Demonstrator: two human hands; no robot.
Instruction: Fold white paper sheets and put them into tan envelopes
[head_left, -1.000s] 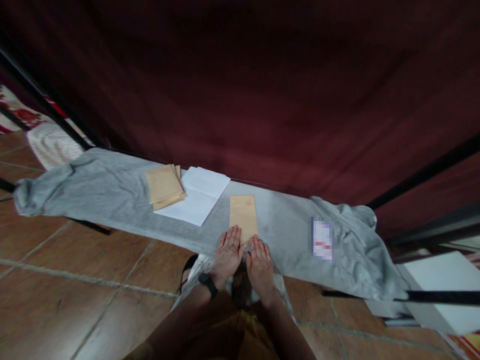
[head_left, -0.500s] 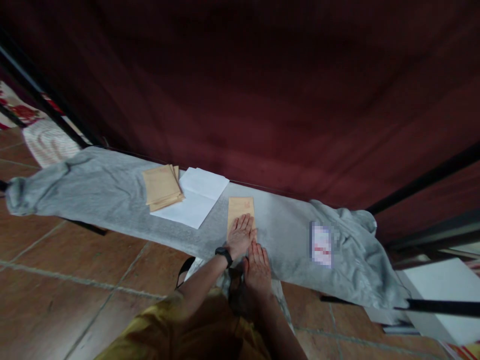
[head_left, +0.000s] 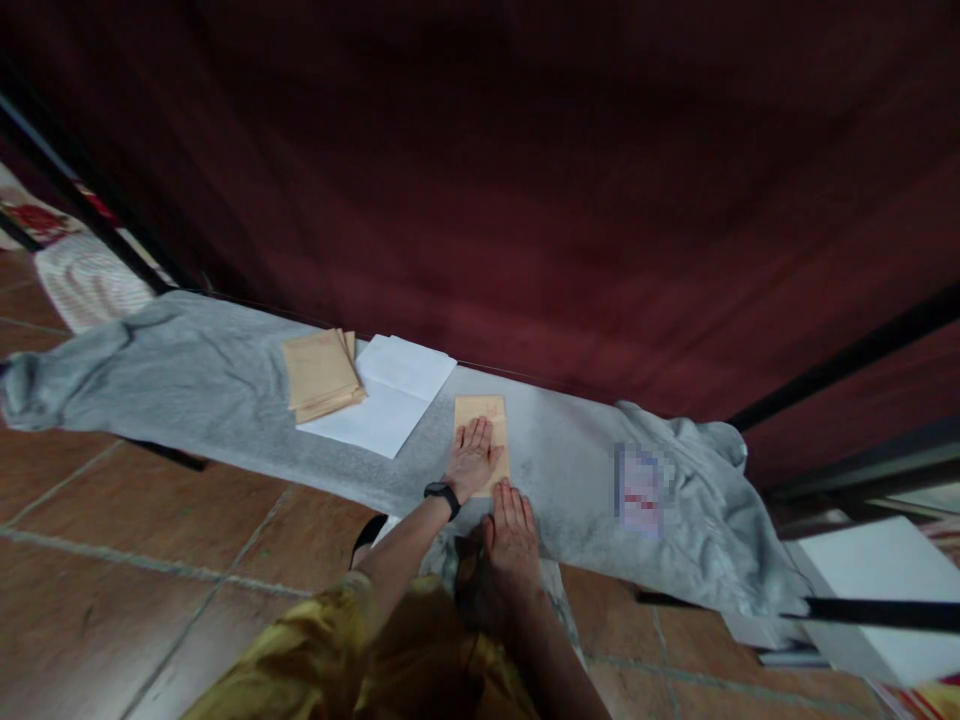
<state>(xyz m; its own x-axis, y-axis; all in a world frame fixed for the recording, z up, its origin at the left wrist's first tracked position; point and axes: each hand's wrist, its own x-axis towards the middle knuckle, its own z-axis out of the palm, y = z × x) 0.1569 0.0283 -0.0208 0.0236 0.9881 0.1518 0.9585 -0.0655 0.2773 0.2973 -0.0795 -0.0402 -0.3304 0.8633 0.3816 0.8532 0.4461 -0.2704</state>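
Note:
A brown paper envelope (head_left: 480, 406) with small red print near its top lies on the grey cloth in front of me. My left hand (head_left: 472, 455), with a dark watch on its wrist, rests flat on the envelope, fingers stretched out. Just below and to the right, my right hand (head_left: 512, 530) lies palm down with fingers extended, its fingertips at the envelope's bottom edge. To the left are several brown envelopes (head_left: 321, 370) in a pile, partly over white paper sheets (head_left: 382, 400) with a fold crease.
Grey cloth (head_left: 225, 400) covers a narrow bench, bunched at both ends. A blurred-out card (head_left: 639, 490) lies on its right side. A dark red curtain (head_left: 480, 200) hangs behind. Black metal bars (head_left: 855, 370) and a white box (head_left: 885, 590) stand at the right.
My left hand has slid a little up and left over the envelope, baring more of its lower right part. The right hand stays nearly in place.

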